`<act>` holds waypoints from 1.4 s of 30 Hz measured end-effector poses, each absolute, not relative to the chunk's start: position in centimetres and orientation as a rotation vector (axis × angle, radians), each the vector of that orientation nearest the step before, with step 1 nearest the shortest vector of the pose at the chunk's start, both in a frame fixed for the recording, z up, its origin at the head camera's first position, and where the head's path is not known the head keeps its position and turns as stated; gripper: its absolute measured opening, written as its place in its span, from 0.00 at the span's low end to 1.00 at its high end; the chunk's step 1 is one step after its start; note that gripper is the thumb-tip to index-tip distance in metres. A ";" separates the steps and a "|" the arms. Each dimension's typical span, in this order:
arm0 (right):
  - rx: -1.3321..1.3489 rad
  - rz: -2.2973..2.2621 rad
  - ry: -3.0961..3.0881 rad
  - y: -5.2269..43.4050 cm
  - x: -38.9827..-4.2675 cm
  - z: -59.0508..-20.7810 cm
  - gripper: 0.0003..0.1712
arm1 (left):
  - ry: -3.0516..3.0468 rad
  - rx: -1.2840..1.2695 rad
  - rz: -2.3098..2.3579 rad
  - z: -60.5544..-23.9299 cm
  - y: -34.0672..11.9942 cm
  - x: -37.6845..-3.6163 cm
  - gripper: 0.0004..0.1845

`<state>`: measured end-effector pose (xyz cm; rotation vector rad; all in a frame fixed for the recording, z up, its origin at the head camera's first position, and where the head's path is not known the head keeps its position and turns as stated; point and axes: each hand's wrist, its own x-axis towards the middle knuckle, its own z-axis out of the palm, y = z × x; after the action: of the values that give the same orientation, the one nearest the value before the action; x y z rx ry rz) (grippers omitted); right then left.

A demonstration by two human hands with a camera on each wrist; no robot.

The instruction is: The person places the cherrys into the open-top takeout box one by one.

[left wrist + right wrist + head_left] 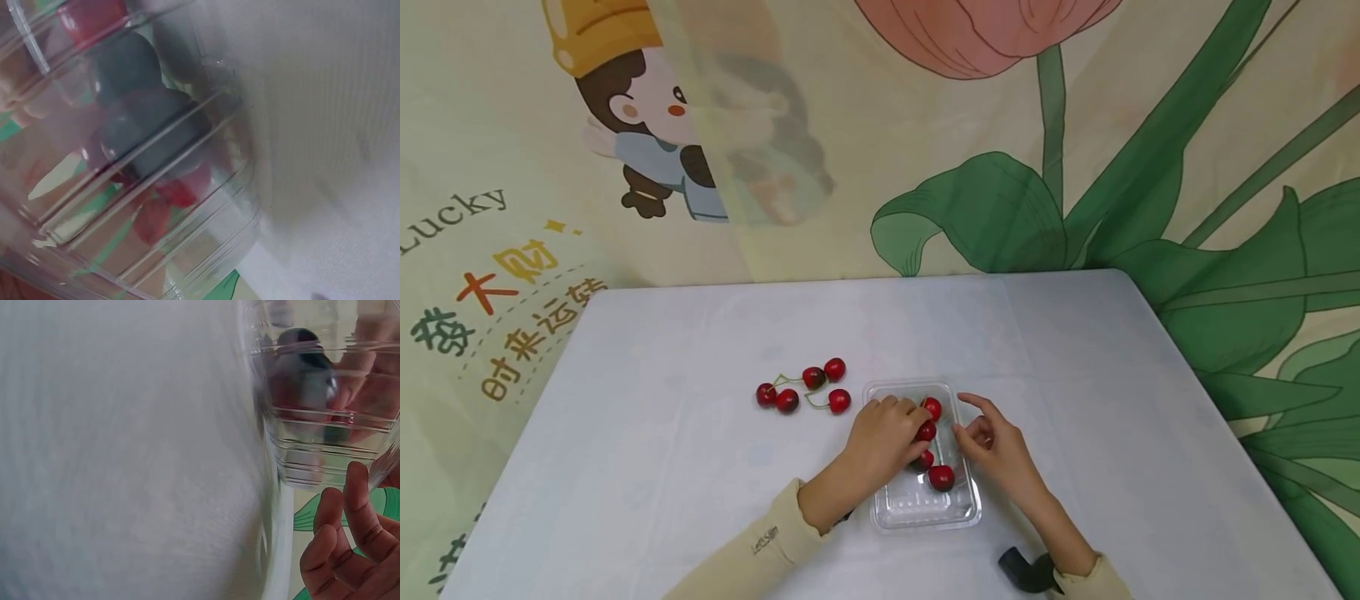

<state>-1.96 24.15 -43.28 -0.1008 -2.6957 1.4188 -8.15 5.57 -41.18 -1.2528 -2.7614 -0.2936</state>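
A clear plastic container (927, 518) stands on the white table, with several dark red cherries inside, one of them (942, 478) toward its near end. My left hand (886, 435) reaches over the container's left side, its curled fingers and thumb around a cherry (926, 431). Its palm side is hidden from above. Beside the right rim is my right hand (1000, 450), thumb right at the edge and fingers loosely bent with nothing between them. In the right wrist view its fingers (357, 494) are close to the ribbed container wall (331, 450). Through the plastic, the left wrist view shows blurred cherries (153, 131).
Left of the container lie several loose cherries (787, 401), some with green stems. A black curved object (1028, 572) is at my right wrist. Behind the table (700, 333) hangs a printed cloth (820, 242) with a flower and leaves.
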 end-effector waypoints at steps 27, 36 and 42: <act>-0.105 1.429 -2.704 23.7 -2.0 -42.9 0.27 | -2.747 -1.248 -0.249 -41.4 4.8 -7.7 0.19; -0.099 1.407 -2.700 23.9 -1.9 -43.0 0.27 | -2.747 -1.199 -0.288 -40.8 3.9 -7.8 0.20; -0.107 1.416 -2.695 23.9 -1.8 -43.0 0.27 | -2.733 -1.212 -0.402 -40.5 3.3 -7.7 0.18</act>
<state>-1.80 23.92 -42.96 -0.1072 -2.6955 1.4162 -7.73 3.35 -40.53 -1.2123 -2.7333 -0.4021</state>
